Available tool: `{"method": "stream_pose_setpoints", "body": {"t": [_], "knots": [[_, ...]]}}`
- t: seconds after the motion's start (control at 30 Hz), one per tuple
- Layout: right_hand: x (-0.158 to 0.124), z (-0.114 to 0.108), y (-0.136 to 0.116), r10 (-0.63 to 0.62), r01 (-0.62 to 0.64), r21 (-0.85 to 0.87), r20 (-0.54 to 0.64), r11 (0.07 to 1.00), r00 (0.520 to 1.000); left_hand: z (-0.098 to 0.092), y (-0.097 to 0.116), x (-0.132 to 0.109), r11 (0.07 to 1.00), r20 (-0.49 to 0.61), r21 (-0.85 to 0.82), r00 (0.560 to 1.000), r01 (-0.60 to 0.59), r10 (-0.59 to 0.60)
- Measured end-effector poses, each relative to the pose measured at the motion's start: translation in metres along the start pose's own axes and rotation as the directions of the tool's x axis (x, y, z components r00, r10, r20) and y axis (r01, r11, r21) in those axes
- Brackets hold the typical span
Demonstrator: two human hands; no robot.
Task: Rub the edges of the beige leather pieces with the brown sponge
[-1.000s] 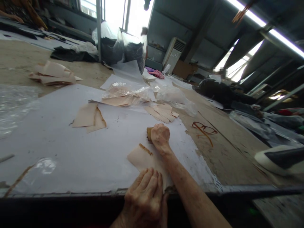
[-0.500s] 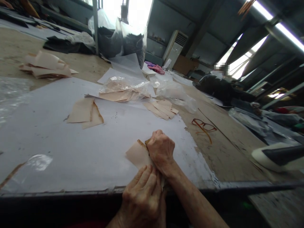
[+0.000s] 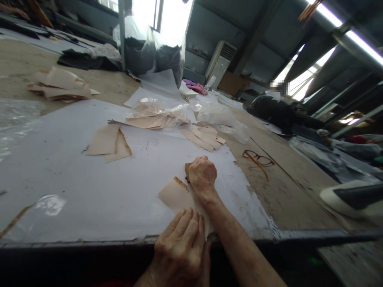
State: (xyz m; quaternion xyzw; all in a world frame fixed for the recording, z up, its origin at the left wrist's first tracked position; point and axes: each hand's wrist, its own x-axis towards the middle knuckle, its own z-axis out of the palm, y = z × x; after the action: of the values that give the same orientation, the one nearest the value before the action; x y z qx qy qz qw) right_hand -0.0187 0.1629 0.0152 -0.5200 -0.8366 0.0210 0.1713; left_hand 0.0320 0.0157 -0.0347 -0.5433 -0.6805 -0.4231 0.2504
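Observation:
My left hand (image 3: 182, 243) presses its outstretched fingers together on a beige leather-like piece (image 3: 175, 195) at the table's front edge. The thumb side hangs over the edge, partly hidden. This piece has a brown-stained far edge, and its right part runs under my right wrist. My right hand (image 3: 203, 174) is closed in a fist around a small yellow-brown pad (image 3: 188, 172). Only the pad's left end shows, so its full shape is hidden. The fist rests just beyond the piece's upper right corner, over the white sheet (image 3: 134, 191).
Brown-edged beige pieces (image 3: 106, 143) lie at the left, with a fanned stack (image 3: 203, 137) farther right. Behind are plastic-wrapped pieces (image 3: 152, 115) and another pile (image 3: 61, 85). Eyeglasses (image 3: 259, 159) lie right of the sheet, near a white-and-black object (image 3: 350, 197). A person (image 3: 273, 107) is at the back right.
My right fist has moved slightly away from me, showing more of the pad and of the beige piece. My left hand stays in nearly the same place.

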Motion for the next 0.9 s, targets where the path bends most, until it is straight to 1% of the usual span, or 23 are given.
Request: {"method": "stream_pose_setpoints", "body": {"t": [0.1, 0.17, 0.2, 0.27, 0.33, 0.37, 0.43, 0.5, 0.53, 0.57, 0.63, 0.7, 0.8, 0.9], "knots": [[0.007, -0.007, 0.011, 0.005, -0.015, 0.134, 0.073, 0.991, 0.997, 0.0, -0.001, -0.002, 1.0, 0.012, -0.006, 1.0, -0.002, 0.002], [0.002, -0.013, 0.019, -0.031, 0.011, 0.202, 0.099, 0.979, 0.995, 0.0, -0.001, -0.003, 1.0, 0.018, -0.005, 1.0, -0.007, 0.007], [-0.004, -0.015, 0.022, -0.052, 0.029, 0.228, 0.093, 0.973, 0.994, 0.0, -0.001, -0.004, 1.0, 0.018, -0.005, 1.0, -0.009, 0.009], [-0.018, -0.018, 0.027, -0.083, 0.066, 0.265, 0.052, 0.962, 0.995, -0.001, -0.001, -0.005, 1.0, 0.021, -0.009, 1.0, -0.01, 0.01], [-0.027, -0.021, 0.03, -0.076, 0.078, 0.258, -0.019, 0.963, 0.997, -0.001, -0.001, -0.005, 1.0, 0.011, -0.011, 1.0, -0.007, 0.007], [-0.028, -0.022, 0.032, -0.051, 0.063, 0.252, -0.055, 0.966, 0.997, -0.001, -0.001, -0.004, 1.0, 0.006, -0.01, 1.0, -0.006, 0.006], [-0.022, -0.026, 0.035, 0.045, -0.012, 0.262, -0.119, 0.965, 0.992, 0.0, -0.001, -0.003, 1.0, -0.003, -0.007, 1.0, -0.003, 0.003], [-0.011, -0.032, 0.038, 0.147, -0.09, 0.295, -0.176, 0.951, 0.973, 0.0, -0.001, -0.001, 1.0, -0.032, -0.008, 0.999, -0.006, 0.006], [-0.007, -0.035, 0.039, 0.171, -0.104, 0.307, -0.2, 0.946, 0.965, 0.0, -0.001, 0.0, 1.0, -0.043, -0.009, 0.999, -0.01, 0.009], [-0.005, -0.037, 0.039, 0.165, -0.092, 0.309, -0.218, 0.947, 0.962, 0.001, -0.001, 0.001, 1.0, -0.051, -0.01, 0.999, -0.01, 0.01], [-0.008, -0.037, 0.037, 0.07, -0.001, 0.29, -0.23, 0.957, 0.971, 0.001, 0.0, 0.002, 1.0, -0.056, -0.01, 0.998, -0.009, 0.009], [-0.017, -0.033, 0.034, -0.036, 0.09, 0.259, -0.207, 0.962, 0.978, 0.001, 0.0, 0.002, 1.0, -0.053, -0.012, 0.999, -0.008, 0.007], [-0.029, -0.023, 0.031, -0.097, 0.12, 0.189, -0.125, 0.975, 0.987, 0.002, -0.001, 0.002, 1.0, -0.071, -0.013, 0.997, -0.015, 0.014], [-0.034, -0.018, 0.03, -0.16, 0.163, 0.104, -0.034, 0.981, 0.987, 0.002, -0.001, 0.003, 1.0, -0.114, -0.011, 0.993, -0.007, 0.006]]}}
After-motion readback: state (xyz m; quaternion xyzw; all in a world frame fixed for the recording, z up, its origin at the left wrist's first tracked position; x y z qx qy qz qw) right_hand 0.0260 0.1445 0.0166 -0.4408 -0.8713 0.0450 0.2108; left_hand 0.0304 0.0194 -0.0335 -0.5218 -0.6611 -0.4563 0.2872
